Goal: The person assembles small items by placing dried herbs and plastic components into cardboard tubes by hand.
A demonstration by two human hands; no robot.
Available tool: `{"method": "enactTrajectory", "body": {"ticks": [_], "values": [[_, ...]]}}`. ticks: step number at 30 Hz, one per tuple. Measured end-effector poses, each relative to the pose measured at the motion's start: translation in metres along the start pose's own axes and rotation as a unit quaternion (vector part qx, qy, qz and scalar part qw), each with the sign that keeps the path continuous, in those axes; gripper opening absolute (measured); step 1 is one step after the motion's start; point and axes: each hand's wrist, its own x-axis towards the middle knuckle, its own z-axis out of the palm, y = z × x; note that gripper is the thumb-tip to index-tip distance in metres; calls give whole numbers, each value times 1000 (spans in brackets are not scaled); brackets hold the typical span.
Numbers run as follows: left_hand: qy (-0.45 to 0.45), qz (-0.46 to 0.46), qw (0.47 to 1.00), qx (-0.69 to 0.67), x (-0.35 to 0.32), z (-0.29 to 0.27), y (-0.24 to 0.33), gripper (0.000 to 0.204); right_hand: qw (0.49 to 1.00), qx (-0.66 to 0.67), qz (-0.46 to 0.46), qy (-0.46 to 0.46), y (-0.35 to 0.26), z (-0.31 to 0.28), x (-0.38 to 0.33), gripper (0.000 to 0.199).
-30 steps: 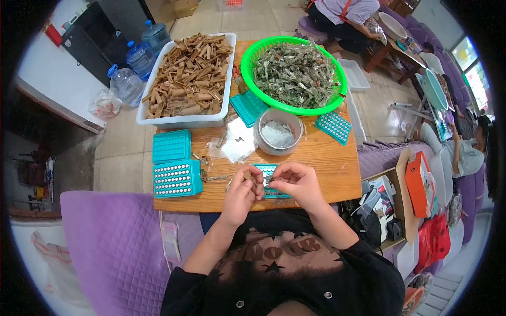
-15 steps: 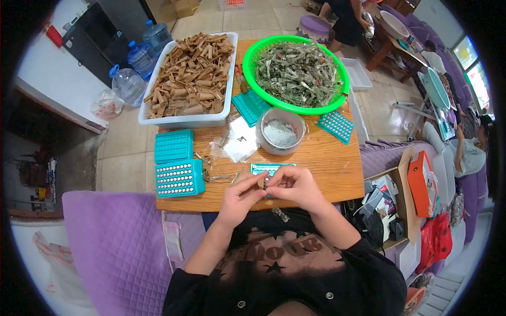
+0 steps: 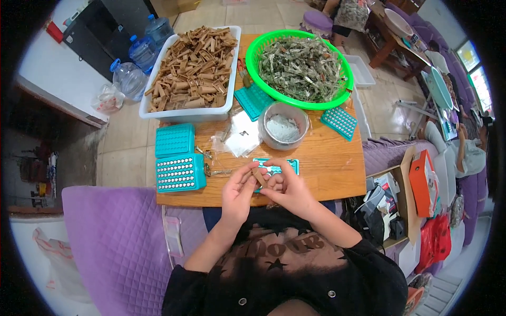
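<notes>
Over the near edge of the wooden table, my left hand (image 3: 238, 188) pinches a small brown card piece (image 3: 259, 178) between thumb and fingers. My right hand (image 3: 287, 187) meets the card's lower end with its thumb and curled fingers, while its index finger is raised apart. Beneath my fingers lies a teal tray (image 3: 291, 166) with round holes, partly covered by the hands. To the left, another teal tray (image 3: 180, 174) bears rows of silver round tops, with a second teal block (image 3: 174, 139) behind it. Small metallic pieces (image 3: 216, 171) lie between that tray and my left hand.
A white bin (image 3: 235, 63) heaped with brown card pieces stands back left. A green basket (image 3: 252, 79) of clear wrapped packets is back right. Between them and me stand a tub (image 3: 283, 126) of pale powder, a clear bag (image 3: 243, 138) and teal trays (image 3: 339, 124). Other people sit at right.
The brown card now shows more fully between my hands. My right index finger has lifted away, uncovering more of the teal tray. The view has shifted slightly.
</notes>
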Motion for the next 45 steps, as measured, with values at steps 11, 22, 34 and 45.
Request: {"method": "enactTrajectory", "body": {"ticks": [11, 22, 34, 45], "values": [[53, -29, 996, -59, 1, 0, 0, 38, 983, 178, -50, 9, 10, -3, -1, 41], [88, -49, 992, -77, 0, 5, -5, 24, 981, 193, 1, -6, 22, -3, 5, 33], [68, -29, 997, 20, 2, -8, -17, 26, 979, 201, 32, -14, 35, -1, 7, 29], [67, -125, 990, 13, -3, -25, -15, 26, 917, -301, -146, 217, 50, -49, 10, 13]]}}
